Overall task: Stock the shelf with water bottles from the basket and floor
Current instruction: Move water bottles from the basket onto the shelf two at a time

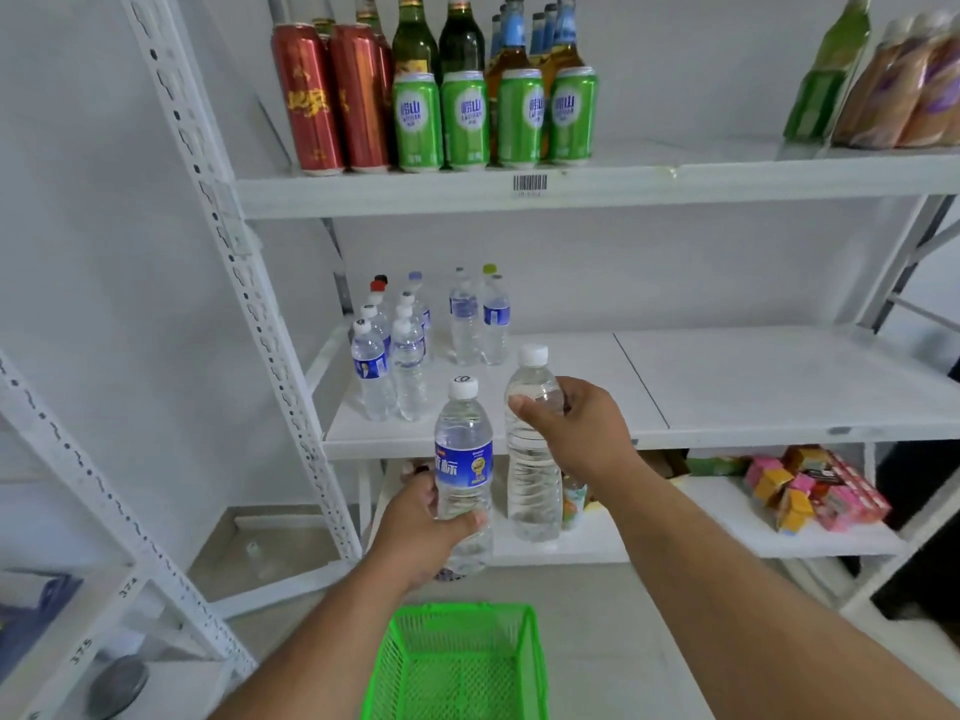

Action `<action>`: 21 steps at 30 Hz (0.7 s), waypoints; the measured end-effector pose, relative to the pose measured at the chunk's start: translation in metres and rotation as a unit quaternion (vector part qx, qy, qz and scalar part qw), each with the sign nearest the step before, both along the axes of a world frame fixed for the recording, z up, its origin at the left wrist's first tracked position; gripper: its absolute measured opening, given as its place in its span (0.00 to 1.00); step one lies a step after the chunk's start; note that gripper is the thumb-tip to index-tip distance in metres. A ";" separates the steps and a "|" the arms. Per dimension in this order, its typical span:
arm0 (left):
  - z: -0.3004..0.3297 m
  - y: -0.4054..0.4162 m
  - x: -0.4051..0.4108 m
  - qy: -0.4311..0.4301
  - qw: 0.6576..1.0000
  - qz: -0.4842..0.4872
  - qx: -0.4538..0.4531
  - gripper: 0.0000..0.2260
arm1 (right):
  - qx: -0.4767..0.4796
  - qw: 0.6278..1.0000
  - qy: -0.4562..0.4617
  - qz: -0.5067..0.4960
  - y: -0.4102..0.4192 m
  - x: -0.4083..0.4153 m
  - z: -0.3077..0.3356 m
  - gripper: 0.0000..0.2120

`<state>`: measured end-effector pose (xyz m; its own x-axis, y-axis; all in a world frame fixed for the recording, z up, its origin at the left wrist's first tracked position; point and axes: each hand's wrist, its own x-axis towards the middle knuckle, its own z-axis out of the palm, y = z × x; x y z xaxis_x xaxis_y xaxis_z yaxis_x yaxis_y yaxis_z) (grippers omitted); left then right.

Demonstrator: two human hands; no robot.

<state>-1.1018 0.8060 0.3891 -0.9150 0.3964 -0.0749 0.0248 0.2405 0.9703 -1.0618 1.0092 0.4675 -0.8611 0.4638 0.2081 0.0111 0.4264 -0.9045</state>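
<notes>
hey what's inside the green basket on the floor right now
The visible part of the green basket shows only its bare mesh bottom and walls, no bottles. Its near end is cut off by the frame edge, so anything lying there cannot be seen.

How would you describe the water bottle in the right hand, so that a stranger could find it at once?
Start at the white middle shelf, where small water bottles stand at the left. In front of its edge, two hands each hold a bottle upright. The right hand grips the unlabelled bottle near its top; the other held bottle has a blue label.
</notes>
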 end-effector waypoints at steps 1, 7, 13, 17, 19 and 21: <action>0.001 0.007 0.000 0.002 1.000 0.006 -0.001 0.18 | 0.001 1.000 -0.002 0.004 0.007 -0.001 0.001 0.14; 0.005 0.040 -0.017 0.015 0.999 0.026 -0.016 0.18 | 0.002 1.000 -0.008 0.012 0.041 -0.025 0.002 0.16; -0.002 0.065 -0.066 0.022 0.998 0.042 -0.028 0.18 | 0.003 1.000 -0.013 0.003 0.069 -0.072 0.001 0.15; -0.011 0.077 -0.107 0.020 0.998 0.047 -0.033 0.18 | 0.007 1.000 -0.027 -0.007 0.081 -0.114 -0.001 0.15; -0.013 0.081 -0.129 0.019 0.998 0.046 -0.031 0.18 | 0.011 1.000 -0.028 -0.008 0.084 -0.133 -0.001 0.14; -0.013 0.084 -0.149 0.012 0.998 0.045 -0.029 0.18 | 0.014 0.999 -0.033 -0.012 0.086 -0.151 -0.002 0.13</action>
<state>-1.2511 0.8900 0.3757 -0.9485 0.3084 -0.0719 0.0246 0.2983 0.9542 -1.2128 1.0949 0.4653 -0.8618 0.4799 0.1642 0.0816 0.4506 -0.8890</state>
